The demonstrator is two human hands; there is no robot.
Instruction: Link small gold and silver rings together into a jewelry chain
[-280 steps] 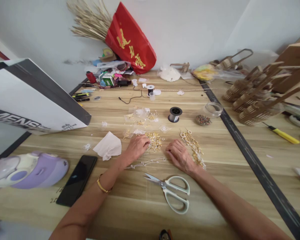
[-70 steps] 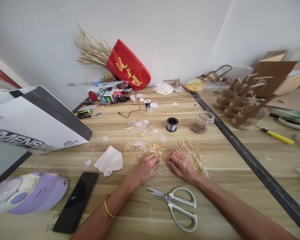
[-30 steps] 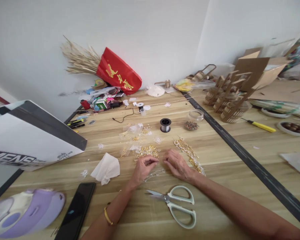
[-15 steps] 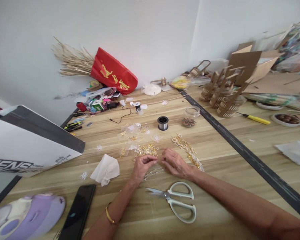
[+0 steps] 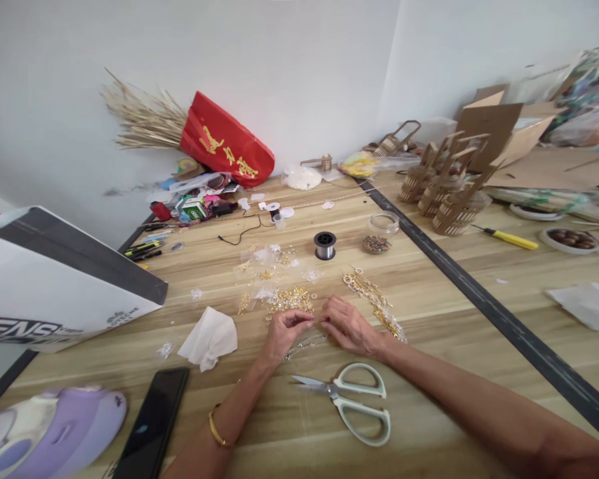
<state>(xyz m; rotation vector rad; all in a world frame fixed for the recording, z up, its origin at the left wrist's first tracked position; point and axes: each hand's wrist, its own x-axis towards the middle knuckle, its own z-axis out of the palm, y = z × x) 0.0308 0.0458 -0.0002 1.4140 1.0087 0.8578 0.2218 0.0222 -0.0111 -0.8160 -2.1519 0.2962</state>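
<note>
My left hand is closed in a pinch at the middle of the table, beside a pile of gold beads. Facing it, a small gap away, my right hand is also closed, its fingers bent together. What either hand pinches is too small to make out. A silver chain lies on the wood just below and between them. Strands of gold and white chain lie beyond my right hand. Scissors with pale handles rest below the hands, blades pointing left.
Beyond the hands stand a wire spool and a glass jar of beads. To the left are a white tissue, a black phone and a white box. Small wooden baskets and a yellow-handled tool are at right.
The view has shifted very slightly, so things at the left appear a little further left. Both hands keep nearly the same pose and place.
</note>
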